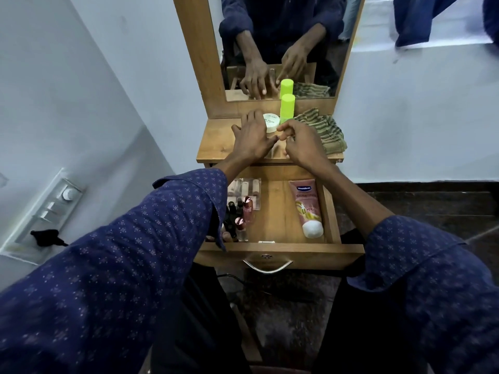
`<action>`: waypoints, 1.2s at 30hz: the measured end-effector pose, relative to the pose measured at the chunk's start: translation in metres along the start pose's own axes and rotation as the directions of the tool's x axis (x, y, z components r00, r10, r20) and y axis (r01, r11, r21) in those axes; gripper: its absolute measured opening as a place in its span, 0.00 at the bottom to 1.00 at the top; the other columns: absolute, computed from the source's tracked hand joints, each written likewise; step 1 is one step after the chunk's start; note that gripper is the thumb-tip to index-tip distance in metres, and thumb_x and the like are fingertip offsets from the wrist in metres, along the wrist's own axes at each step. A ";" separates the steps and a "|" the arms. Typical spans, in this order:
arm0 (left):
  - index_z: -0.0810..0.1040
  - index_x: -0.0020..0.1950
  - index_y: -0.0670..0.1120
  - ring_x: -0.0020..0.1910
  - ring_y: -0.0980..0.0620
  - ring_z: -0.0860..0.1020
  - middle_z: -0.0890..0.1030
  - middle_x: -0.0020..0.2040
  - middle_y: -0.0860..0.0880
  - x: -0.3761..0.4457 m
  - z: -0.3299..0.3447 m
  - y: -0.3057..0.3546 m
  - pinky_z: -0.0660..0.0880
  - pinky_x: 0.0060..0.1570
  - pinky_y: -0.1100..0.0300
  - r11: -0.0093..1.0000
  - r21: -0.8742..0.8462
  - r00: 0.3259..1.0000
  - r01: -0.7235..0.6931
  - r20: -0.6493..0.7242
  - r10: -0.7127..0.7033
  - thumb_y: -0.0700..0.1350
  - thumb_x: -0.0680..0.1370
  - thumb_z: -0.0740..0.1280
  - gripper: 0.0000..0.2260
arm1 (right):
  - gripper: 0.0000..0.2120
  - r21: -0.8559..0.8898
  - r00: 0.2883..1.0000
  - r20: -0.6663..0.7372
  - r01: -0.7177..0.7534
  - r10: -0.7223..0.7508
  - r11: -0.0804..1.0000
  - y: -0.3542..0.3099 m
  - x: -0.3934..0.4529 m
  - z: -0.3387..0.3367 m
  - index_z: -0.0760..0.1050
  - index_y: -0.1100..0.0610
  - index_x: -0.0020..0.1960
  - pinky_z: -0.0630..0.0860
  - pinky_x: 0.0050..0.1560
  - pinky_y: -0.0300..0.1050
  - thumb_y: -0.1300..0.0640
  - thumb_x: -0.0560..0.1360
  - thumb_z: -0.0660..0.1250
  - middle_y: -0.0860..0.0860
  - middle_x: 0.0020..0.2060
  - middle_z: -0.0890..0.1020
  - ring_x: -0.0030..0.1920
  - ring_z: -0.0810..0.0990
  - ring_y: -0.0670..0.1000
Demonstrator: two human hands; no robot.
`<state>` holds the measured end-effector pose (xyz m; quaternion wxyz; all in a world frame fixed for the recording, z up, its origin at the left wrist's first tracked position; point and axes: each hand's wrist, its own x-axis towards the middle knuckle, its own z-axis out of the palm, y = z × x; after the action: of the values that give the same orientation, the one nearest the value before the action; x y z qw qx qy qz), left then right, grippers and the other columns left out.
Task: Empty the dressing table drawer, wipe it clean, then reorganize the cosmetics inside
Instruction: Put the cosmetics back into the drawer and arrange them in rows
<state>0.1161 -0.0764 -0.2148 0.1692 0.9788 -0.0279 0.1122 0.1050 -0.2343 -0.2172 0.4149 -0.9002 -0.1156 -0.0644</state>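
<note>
Below the tabletop, the wooden drawer (280, 248) stands pulled open. Inside it, a pink lotion tube (306, 206) lies along the right side, cap toward the front, while nail polish bottles (240, 217) and a clear case (244, 191) of small cosmetics sit at the left. Above, on the dressing table (216, 141), the left hand (252, 136) lies flat with fingers spread, touching a white jar (270, 122). The right hand (303, 143) is just beside it, fingers curled; whether it pinches anything I cannot tell. A bright green bottle (287, 107) stands upright behind the jar, a striped cloth (322, 130) crumpled to its right, below the mirror (280, 44).
</note>
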 end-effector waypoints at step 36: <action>0.81 0.57 0.49 0.41 0.59 0.81 0.84 0.46 0.56 -0.101 -0.016 -0.045 0.80 0.40 0.55 0.930 -0.283 0.969 -0.235 0.011 0.248 0.67 0.69 0.78 0.27 | 0.14 0.426 0.916 0.224 -0.399 0.332 0.812 -0.004 -0.077 0.017 0.73 0.60 0.63 0.81 0.33 0.39 0.58 0.81 0.72 0.58 0.53 0.84 0.35 0.86 0.49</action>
<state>0.0186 -0.0272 -0.2377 0.2897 0.9366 -0.1676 0.1041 0.0304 -0.2305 -0.2420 0.6128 -0.7825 0.0193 0.1088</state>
